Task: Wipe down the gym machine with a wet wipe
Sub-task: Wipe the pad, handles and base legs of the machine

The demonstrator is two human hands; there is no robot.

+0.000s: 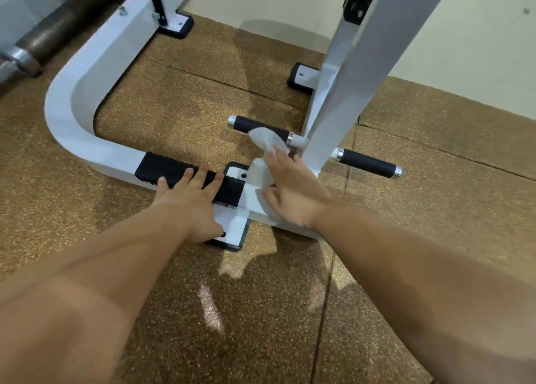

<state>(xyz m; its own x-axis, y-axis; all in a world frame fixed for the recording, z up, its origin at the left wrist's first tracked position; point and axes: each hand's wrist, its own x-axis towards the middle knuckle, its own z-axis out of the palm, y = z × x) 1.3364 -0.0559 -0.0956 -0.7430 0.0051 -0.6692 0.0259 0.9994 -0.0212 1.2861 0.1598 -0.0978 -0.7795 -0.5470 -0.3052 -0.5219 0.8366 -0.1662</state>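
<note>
A white gym machine frame [87,93] curves along the floor, with a black ribbed foot pad [162,166] on its near bar. My left hand [188,198] rests flat on that pad, fingers straight. A white wet wipe [265,140] is under my right hand [293,192], which presses it against the white base beside the upright post [339,93]. The wipe's upper end drapes over the left black handle [255,124]. Another black handle [368,163] sticks out right of the post.
Speckled brown rubber floor tiles [261,311] surround the machine. A dark metal barbell sleeve [52,32] lies at the top left. A pale wall [464,50] runs behind the post. Black foot plates [177,25] anchor the frame at the back.
</note>
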